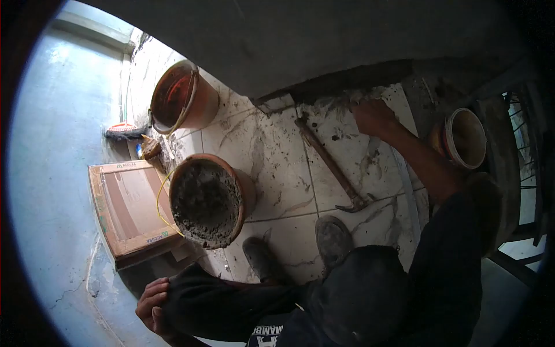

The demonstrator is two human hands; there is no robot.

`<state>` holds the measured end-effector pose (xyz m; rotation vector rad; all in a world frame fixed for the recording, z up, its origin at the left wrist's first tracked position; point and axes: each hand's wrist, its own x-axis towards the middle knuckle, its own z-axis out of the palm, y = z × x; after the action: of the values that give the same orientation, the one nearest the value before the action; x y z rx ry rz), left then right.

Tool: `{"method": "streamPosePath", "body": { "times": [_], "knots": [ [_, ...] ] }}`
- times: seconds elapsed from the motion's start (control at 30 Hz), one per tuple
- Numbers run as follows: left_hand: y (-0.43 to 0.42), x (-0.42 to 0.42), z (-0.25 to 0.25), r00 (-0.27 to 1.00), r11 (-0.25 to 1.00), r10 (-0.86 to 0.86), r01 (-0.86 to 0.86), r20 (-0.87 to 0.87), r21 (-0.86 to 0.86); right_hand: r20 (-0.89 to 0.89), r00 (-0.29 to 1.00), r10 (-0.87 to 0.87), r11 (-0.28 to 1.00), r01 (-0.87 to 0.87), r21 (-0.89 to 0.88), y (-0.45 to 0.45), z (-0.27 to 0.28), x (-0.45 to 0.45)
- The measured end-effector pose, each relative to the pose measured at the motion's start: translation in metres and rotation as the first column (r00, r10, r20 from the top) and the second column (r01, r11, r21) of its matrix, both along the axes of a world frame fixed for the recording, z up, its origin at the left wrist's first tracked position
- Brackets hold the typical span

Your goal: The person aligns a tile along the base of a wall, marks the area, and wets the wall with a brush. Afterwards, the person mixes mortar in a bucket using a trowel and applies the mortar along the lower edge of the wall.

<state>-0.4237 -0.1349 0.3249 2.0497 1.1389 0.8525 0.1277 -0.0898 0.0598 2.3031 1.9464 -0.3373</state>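
Note:
My right hand (pixel 374 117) reaches forward to the foot of a dark slab (pixel 324 34), among smeared grey mortar on the tiles. Its fingers are closed and partly lost in shadow, so I cannot make out what they hold. My left hand (pixel 153 306) curls round my bent left knee (pixel 191 289). A claw hammer (pixel 329 159) lies on the floor between my feet and the slab, its head toward my right shoe. To its left stands a bucket of grey mortar (pixel 205 199) with a yellow handle.
Another bucket (pixel 202 107), reddish inside, stands farther back. A taped cardboard box (pixel 136 205) sits by the blue wall (pixel 52 173). At right is a pale-rimmed bucket (pixel 467 139), near a dark metal frame (pixel 523 231). My shoes (pixel 334 238) rest on marbled tiles (pixel 277 196).

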Motion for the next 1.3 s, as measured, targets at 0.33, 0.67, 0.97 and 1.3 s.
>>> {"method": "streamPosePath", "body": {
  "times": [0.33, 0.67, 0.97, 1.3],
  "knots": [
    [-0.005, -0.001, 0.002, 0.999, 1.0, 0.031, -0.031, 0.01, 0.001, 0.058, 0.989, 0.136, 0.991, -0.136, 0.001, 0.012, 0.003, 0.002],
    [-0.006, -0.01, -0.001, 0.998, 0.998, 0.06, -0.06, 0.03, 0.006, -0.007, 1.0, 0.023, 0.999, -0.023, -0.037, 0.008, -0.003, -0.008],
    [-0.001, -0.004, -0.003, 0.999, 0.999, 0.044, -0.044, 0.012, 0.009, 0.042, 0.995, 0.091, 0.993, -0.094, 0.069, 0.009, -0.012, -0.001],
    [-0.001, -0.007, -0.002, 0.996, 0.996, -0.086, 0.087, 0.033, -0.032, -0.007, 0.998, 0.069, 0.987, -0.067, 0.144, 0.008, -0.029, 0.004]
  ]
}}
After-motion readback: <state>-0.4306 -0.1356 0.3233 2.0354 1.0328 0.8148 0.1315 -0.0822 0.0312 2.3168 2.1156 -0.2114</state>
